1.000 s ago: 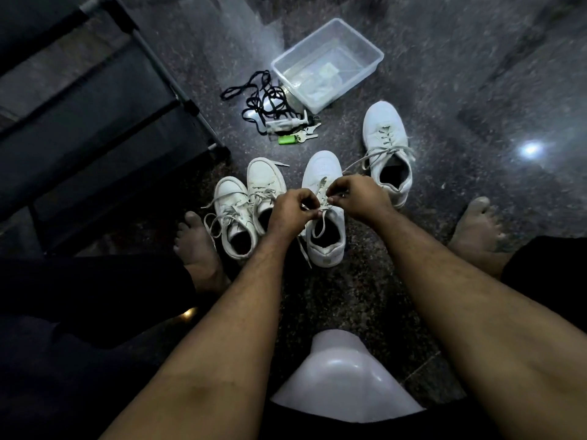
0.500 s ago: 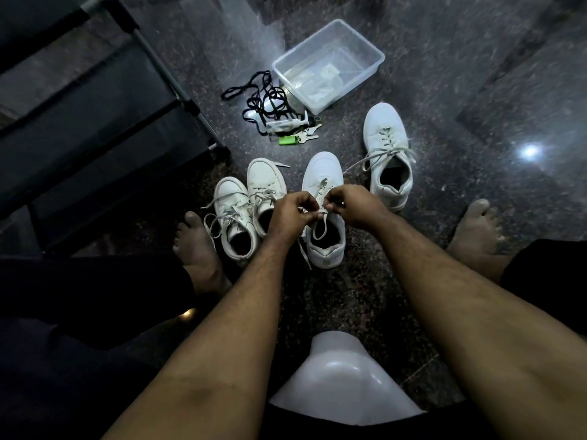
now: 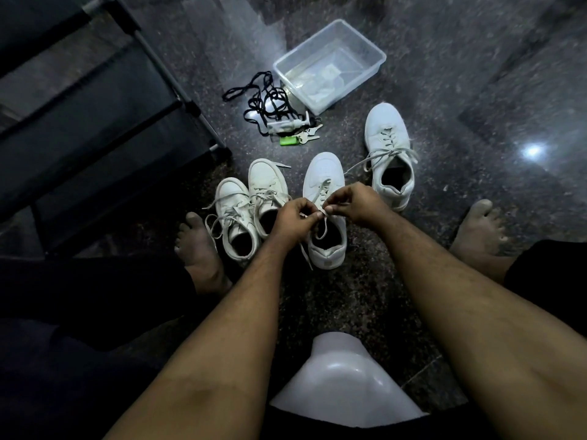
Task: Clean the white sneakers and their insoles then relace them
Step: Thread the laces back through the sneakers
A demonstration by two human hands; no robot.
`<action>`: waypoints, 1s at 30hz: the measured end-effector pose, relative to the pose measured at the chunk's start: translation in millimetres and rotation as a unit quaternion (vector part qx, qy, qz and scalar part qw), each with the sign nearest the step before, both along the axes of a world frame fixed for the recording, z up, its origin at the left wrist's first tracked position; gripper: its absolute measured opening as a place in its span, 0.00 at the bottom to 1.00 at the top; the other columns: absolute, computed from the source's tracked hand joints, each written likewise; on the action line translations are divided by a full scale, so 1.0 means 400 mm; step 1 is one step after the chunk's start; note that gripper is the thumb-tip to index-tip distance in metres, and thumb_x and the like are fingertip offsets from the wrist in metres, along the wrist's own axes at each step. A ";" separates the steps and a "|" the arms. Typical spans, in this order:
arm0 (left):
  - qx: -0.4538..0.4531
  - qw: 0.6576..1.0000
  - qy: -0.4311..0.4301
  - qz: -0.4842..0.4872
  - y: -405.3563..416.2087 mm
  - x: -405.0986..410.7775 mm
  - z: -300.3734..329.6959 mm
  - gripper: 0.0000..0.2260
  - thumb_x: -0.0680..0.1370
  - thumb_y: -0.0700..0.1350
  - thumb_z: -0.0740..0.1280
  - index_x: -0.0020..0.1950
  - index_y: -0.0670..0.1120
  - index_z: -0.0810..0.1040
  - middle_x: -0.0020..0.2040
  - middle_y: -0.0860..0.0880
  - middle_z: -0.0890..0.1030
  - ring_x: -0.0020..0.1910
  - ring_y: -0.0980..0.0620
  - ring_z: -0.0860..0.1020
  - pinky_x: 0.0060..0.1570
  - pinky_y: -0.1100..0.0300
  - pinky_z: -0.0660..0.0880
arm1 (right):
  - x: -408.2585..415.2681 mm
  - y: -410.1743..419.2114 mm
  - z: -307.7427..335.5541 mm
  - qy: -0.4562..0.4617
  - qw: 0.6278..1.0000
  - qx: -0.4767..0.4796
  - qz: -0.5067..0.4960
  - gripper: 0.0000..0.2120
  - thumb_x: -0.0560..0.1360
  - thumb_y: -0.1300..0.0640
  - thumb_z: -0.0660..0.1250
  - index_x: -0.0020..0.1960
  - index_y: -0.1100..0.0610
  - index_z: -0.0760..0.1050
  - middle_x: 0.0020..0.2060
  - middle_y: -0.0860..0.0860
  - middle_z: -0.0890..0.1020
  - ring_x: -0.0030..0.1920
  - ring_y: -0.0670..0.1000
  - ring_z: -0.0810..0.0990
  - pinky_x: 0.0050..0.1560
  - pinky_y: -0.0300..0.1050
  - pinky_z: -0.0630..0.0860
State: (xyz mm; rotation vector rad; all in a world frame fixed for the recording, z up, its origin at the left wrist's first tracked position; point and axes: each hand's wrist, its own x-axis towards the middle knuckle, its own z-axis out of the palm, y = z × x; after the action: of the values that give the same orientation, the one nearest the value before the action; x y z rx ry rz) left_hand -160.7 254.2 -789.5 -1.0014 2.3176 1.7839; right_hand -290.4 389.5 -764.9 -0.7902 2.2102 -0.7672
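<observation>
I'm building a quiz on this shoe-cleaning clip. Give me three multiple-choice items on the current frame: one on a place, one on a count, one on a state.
1. Where does the clear plastic tub sit?
A. on the dark rack
B. on the floor beyond the sneakers
C. in the person's lap

2. How many white sneakers are on the floor?
A. two
B. three
C. four

3. What are the two hands doing?
A. both pinch a white lace over one sneaker
B. both rest flat on the floor
C. one lifts the tub

Answers:
1 B: the tub stands on the speckled floor past the tangled black cord.
2 C: four show, two side by side at left, one under the hands, one at right.
3 A: the left hand and right hand meet, fingertips in a grip on the lace above the third white sneaker.
</observation>
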 end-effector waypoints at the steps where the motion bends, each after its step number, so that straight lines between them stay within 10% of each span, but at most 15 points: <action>1: 0.021 1.000 -0.004 0.016 0.006 0.003 0.000 0.06 0.79 0.38 0.69 0.45 0.44 0.74 0.34 0.45 0.79 0.33 0.46 0.78 0.26 0.59 0.74 | 0.001 0.000 0.000 0.004 1.000 0.002 0.005 0.11 0.71 0.50 0.77 0.52 0.50 0.84 0.44 0.47 0.86 0.45 0.44 0.82 0.45 0.37 0.70; 10: 0.071 0.971 -0.001 0.229 0.022 -0.034 -0.003 0.04 0.72 0.49 0.61 0.42 0.49 0.70 0.40 0.44 0.81 0.33 0.47 0.78 0.34 0.54 0.76 | -0.009 0.025 -0.031 0.025 0.995 0.098 0.006 0.16 0.72 0.50 0.75 0.57 0.56 0.79 0.49 0.51 0.83 0.51 0.53 0.81 0.49 0.41 0.73; 17: 0.197 0.914 0.091 0.342 0.002 -0.078 0.045 0.16 0.59 0.47 0.73 0.42 0.44 0.72 0.47 0.34 0.84 0.43 0.43 0.81 0.45 0.47 0.76 | -0.003 0.018 -0.025 0.039 0.994 0.101 0.003 0.10 0.73 0.51 0.74 0.51 0.53 0.83 0.48 0.51 0.85 0.50 0.51 0.82 0.48 0.40 0.74; 23: 0.309 0.873 0.136 0.353 0.003 -0.071 0.039 0.06 0.75 0.34 0.65 0.47 0.42 0.70 0.44 0.37 0.85 0.39 0.45 0.79 0.47 0.49 0.73 | -0.004 0.020 -0.021 0.028 0.994 0.109 0.003 0.12 0.70 0.49 0.77 0.49 0.53 0.82 0.46 0.49 0.85 0.48 0.50 0.83 0.54 0.45 0.79; 30: 0.105 0.960 0.101 0.240 0.004 -0.058 -0.006 0.07 0.81 0.41 0.67 0.44 0.47 0.73 0.36 0.48 0.78 0.35 0.52 0.74 0.42 0.53 0.74 | 0.002 0.020 -0.028 0.047 0.992 0.113 0.007 0.09 0.70 0.48 0.76 0.47 0.51 0.81 0.43 0.49 0.85 0.46 0.51 0.83 0.51 0.46 0.79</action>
State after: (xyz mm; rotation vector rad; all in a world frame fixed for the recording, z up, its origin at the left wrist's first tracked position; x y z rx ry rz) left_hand -183.8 255.7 -791.9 -1.5033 2.0401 2.3482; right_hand -289.6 397.5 -776.1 -0.7400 2.3226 -0.4699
